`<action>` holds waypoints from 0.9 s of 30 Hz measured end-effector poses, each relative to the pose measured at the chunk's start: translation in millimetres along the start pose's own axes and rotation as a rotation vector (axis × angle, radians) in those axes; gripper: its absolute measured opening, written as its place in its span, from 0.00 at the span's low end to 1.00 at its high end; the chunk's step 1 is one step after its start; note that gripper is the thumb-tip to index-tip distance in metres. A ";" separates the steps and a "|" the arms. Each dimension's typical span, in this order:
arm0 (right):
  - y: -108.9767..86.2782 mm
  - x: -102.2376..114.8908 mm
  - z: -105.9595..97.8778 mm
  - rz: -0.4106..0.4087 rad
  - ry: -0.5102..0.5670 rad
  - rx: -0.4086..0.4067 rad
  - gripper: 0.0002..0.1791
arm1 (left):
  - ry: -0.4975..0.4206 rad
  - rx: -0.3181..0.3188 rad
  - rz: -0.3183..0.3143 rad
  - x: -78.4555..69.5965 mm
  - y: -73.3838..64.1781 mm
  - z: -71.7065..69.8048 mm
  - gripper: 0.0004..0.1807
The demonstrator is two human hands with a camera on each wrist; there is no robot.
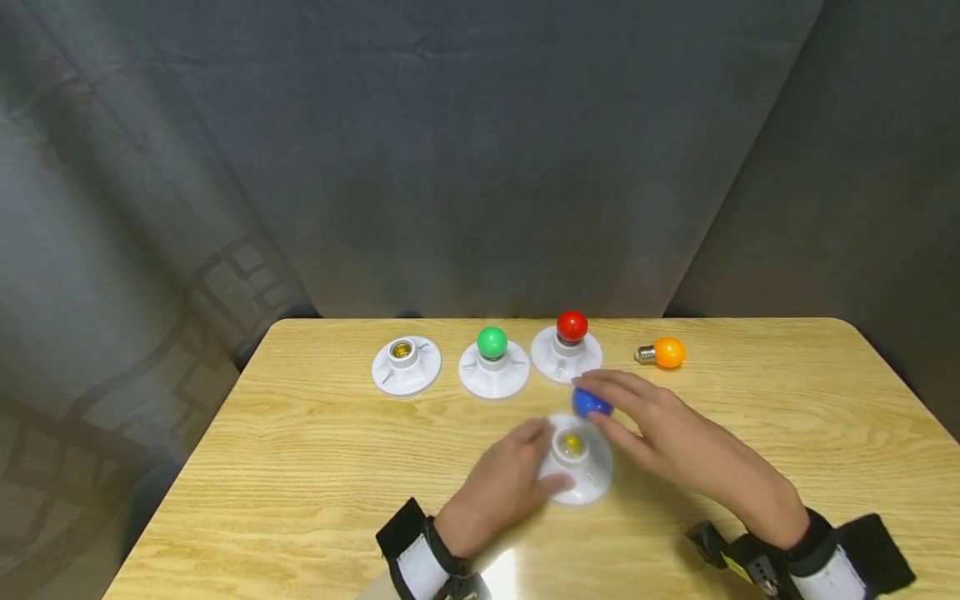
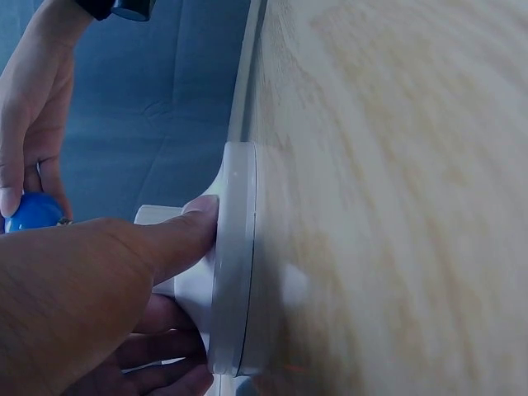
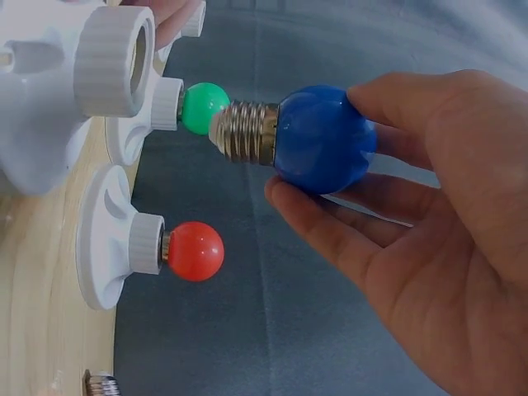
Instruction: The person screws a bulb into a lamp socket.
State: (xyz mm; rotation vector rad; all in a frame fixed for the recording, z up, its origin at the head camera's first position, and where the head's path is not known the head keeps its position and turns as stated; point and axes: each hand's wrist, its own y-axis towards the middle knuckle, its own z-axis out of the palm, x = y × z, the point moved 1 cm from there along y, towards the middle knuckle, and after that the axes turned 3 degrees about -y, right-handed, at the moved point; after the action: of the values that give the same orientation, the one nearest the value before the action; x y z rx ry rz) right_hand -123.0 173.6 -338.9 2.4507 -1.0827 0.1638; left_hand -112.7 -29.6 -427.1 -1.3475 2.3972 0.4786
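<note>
Fingers (image 2: 165, 345) and thumb of the left hand (image 1: 506, 475) grip the near socket (image 1: 581, 465) by its round white base, the socket standing upright with its mouth facing up. Right hand (image 1: 667, 425) pinches the blue bulb (image 3: 318, 136) by its globe, just above and beyond the near socket; the bulb's metal thread points towards the socket's mouth, apart from it. Behind the near socket, slightly left, the red bulb (image 1: 572, 326) sits upright in its holder (image 1: 551, 362). Further left of the near socket and behind it is the green bulb (image 1: 492, 342), also upright in a holder, then a bulbless white socket (image 1: 397, 379). Behind and to the right of the near socket, the orange bulb (image 1: 669, 352) lies on its side. Wooden table (image 1: 300, 500) spreads beneath the near socket; a grey curtain (image 1: 480, 167) hangs well behind it.
</note>
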 end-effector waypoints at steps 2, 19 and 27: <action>0.5 0.5 1.4 -0.004 0.012 0.011 0.20 | 0.000 -0.005 0.003 0.2 0.0 0.0 0.35; 1.9 5.8 11.1 0.001 0.050 0.129 0.18 | -0.002 -0.009 0.009 0.4 0.1 0.6 0.34; 2.8 7.4 12.4 0.002 0.058 0.168 0.17 | -0.007 -0.005 0.016 1.1 0.4 0.7 0.34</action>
State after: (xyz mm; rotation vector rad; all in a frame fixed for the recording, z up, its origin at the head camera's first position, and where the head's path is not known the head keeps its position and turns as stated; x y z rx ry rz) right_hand -120.8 161.4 -346.9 2.5751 -1.0862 0.3372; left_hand -113.5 -30.0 -428.2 -1.3282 2.4044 0.4930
